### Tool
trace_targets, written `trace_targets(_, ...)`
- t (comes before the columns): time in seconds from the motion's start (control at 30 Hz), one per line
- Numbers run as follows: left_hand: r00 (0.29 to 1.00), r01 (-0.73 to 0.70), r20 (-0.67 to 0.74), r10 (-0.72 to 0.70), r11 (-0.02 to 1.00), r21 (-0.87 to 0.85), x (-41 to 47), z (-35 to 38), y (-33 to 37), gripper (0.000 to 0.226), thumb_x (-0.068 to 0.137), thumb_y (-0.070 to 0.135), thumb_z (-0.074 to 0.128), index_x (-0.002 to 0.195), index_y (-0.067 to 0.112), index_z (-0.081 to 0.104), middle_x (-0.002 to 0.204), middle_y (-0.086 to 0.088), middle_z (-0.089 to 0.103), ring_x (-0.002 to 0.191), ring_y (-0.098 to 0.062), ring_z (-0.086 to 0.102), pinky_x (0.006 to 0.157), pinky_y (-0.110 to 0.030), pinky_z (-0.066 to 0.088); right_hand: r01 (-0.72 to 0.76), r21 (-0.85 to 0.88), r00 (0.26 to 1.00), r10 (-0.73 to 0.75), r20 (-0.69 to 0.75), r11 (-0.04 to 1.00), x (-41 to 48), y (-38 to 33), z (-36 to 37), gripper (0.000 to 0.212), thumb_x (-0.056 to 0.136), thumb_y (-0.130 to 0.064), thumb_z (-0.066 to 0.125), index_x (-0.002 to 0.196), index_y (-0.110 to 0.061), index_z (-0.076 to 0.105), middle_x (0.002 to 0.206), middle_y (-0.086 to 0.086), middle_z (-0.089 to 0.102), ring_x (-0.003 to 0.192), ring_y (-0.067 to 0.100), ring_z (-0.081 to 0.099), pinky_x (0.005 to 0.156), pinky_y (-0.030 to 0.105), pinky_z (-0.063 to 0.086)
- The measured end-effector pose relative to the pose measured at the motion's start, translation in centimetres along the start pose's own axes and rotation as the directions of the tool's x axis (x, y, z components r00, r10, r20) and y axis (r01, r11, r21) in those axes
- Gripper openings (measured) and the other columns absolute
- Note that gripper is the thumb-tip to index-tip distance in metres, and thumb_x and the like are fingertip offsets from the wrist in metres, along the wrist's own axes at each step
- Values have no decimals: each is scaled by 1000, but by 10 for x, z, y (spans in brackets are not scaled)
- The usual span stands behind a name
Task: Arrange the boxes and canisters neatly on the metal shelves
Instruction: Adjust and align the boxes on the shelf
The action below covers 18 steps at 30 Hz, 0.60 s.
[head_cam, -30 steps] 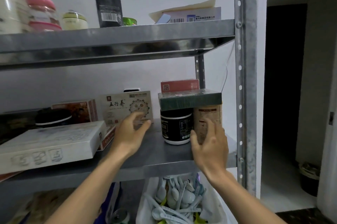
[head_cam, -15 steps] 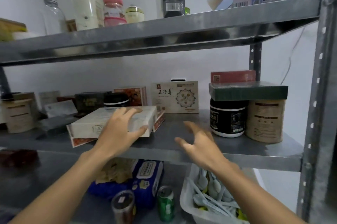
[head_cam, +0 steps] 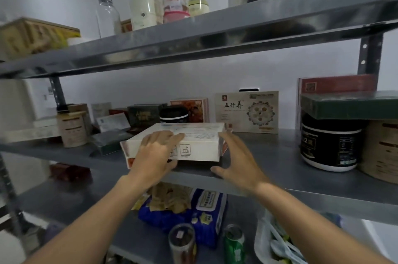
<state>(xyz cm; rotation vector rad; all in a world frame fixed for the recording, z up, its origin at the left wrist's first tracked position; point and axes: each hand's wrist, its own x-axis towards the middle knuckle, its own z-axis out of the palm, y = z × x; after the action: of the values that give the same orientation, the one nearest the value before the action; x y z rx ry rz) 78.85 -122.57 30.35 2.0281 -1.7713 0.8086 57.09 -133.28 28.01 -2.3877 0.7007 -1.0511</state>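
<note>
Left hand: your left hand [head_cam: 157,154] grips the front left corner of the white box [head_cam: 200,134], with the fingers curled over its top and the thumb tucked under the front face.
Right hand: your right hand [head_cam: 237,158] is spread wide at the box's right end. The fingertips are at the corner, but you cannot tell whether they touch it. The thumb lies along the shelf's front lip.
White box: it is flat, rectangular matte cardboard with small printed symbols on its front face. It lies near the front of the middle shelf [head_cam: 269,156], on top of a thinner orange-printed box [head_cam: 129,160] that sticks out on both sides, and it sits slightly askew to the lip.
Open room: there is a bare stretch of dull grey metal between the white box and the black canister [head_cam: 329,145].
Overhead edge: the upper shelf [head_cam: 215,33] has a shiny underside and crosses above both hands.
Right group: the black canister is round and glossy, and it stands just beside a tan canister [head_cam: 379,156]. A dark green flat box [head_cam: 349,104] lies across both tops.
Back row: a beige box [head_cam: 247,113] stands upright at the wall, behind the white box.
Left side: a small tan canister [head_cam: 73,128] stands upright, well apart from your hands.
</note>
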Motion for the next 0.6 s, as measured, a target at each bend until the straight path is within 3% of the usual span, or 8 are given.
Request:
trace_targets(0.1, 995, -83, -55, 84, 996, 27, 4, 2, -10, 81, 63, 25, 85, 137, 25, 52, 122, -7, 62, 113, -32, 57, 94, -49, 47, 16, -24, 999, -17, -36, 1000, 12, 3, 9, 88, 78, -23, 83, 149, -27, 31, 156, -6, 28, 144, 12, 26, 118, 29, 24)
trace_targets(0.2, 978, -170, -114, 175, 984, 47, 11, 3, -21, 81, 64, 27, 85, 138, 25, 52, 121, -8, 63, 111, -32, 59, 92, -49, 48, 62, -53, 993, -67, -98, 997, 27, 7, 15, 81, 72, -23, 86, 140, -23, 42, 146, 1, 40, 135, 17, 37, 113, 42, 37)
trace_targets(0.3, 961, -226, -154, 231, 973, 47, 18, 5, -30, 79, 69, 30, 83, 140, 26, 49, 120, -8, 62, 110, -31, 58, 92, -48, 47, 121, -48, 977, -128, -171, 991, 36, 5, 16, 71, 69, -22, 89, 130, -19, 51, 130, -5, 50, 120, 8, 45, 102, 29, 43)
trace_targets(0.37, 950, -257, -176, 258, 966, 28, 23, 5, -36, 79, 73, 33, 80, 143, 27, 43, 121, -7, 61, 109, -30, 58, 91, -48, 47, 139, 2, 969, -136, -206, 990, 40, 2, 15, 66, 69, -22, 89, 124, -23, 53, 117, -17, 52, 109, -7, 48, 93, 12, 42)
trace_targets(0.43, 936, -291, -199, 290, 956, 25, 30, 3, -43, 73, 81, 40, 68, 146, 30, 36, 123, -5, 60, 110, -28, 56, 92, -47, 46, 104, 96, 973, -82, -217, 990, 44, -3, 13, 62, 70, -21, 88, 120, -29, 51, 112, -25, 53, 108, -18, 49, 86, 4, 42)
trace_targets(0.53, 924, -302, -247, 290, 953, -10, 44, -7, -51, 62, 89, 53, 45, 147, 34, 35, 126, -4, 59, 112, -27, 55, 98, -47, 41, 41, 268, 974, 22, -227, 963, 49, -13, 8, 62, 74, -22, 84, 125, -31, 50, 118, -23, 57, 112, -19, 48, 86, 5, 44)
trace_targets(0.6, 929, -282, -271, 253, 956, -76, 54, -14, -55, 59, 90, 58, 41, 145, 35, 38, 128, -6, 58, 114, -30, 53, 100, -48, 39, 47, 366, 973, 41, -229, 930, 52, -20, 3, 65, 73, -27, 81, 129, -33, 48, 123, -22, 58, 115, -15, 50, 89, 9, 47)
